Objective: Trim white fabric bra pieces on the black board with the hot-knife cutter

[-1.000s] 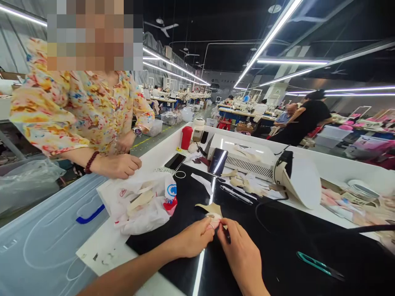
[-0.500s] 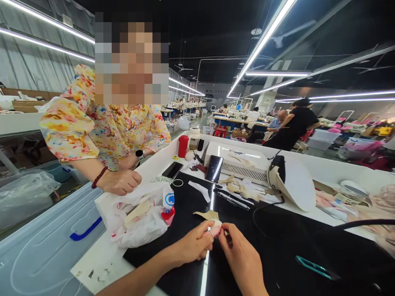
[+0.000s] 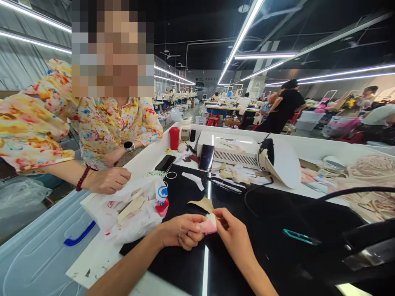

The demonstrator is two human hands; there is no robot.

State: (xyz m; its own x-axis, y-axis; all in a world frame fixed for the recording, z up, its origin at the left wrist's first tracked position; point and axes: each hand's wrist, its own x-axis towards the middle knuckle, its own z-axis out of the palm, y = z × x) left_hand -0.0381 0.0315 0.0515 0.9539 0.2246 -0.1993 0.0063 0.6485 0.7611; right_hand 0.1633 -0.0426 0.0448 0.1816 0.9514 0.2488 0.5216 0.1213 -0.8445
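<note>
Between my two hands is a small pink-and-white fabric piece [image 3: 210, 224], held over the black table top. My left hand [image 3: 183, 231] pinches its left side, fingers curled. On the other side, the thumb and fingertips of my right hand [image 3: 228, 225] close on its right edge. Just beyond the fingers lies a tan cut piece [image 3: 203, 203] with a curved outline. A white cut strip [image 3: 194, 180] rests farther back on the black surface.
Left of my hands sits a white plastic bag [image 3: 138, 218] with scraps, near a co-worker's fist [image 3: 108, 181]. Behind are a phone [image 3: 206, 157], pens [image 3: 226, 185], a red cup [image 3: 174, 138] and a white lamp [image 3: 282, 164]. A teal-handled tool [image 3: 299, 236] lies right.
My view has swung slightly right. The fabric piece has been turned, so more of its pink side shows between my fingers. Both hands still grip it.
</note>
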